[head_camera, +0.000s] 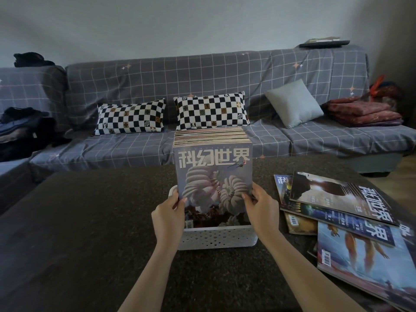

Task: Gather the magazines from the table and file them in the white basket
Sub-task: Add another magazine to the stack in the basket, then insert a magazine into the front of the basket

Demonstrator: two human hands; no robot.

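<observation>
A thick row of magazines is standing upright in the white basket, which is sitting on the dark table straight ahead of the person. The front magazine, with pale ribbed shapes on its cover, is facing the camera and rising well above the basket's perforated front wall. The left hand is gripping this cover's left edge, thumb on the front and fingers curled behind it, while the right hand is pinching the right edge in the same way; the two hands are standing apart, one on each side of the stack. To the right of the basket, several loose magazines are lying flat on the table in an overlapping, fanned pile, covers up. Beyond the table a grey checked sofa is carrying two black-and-white chequered pillows, a plain grey cushion and folded reddish blankets.
</observation>
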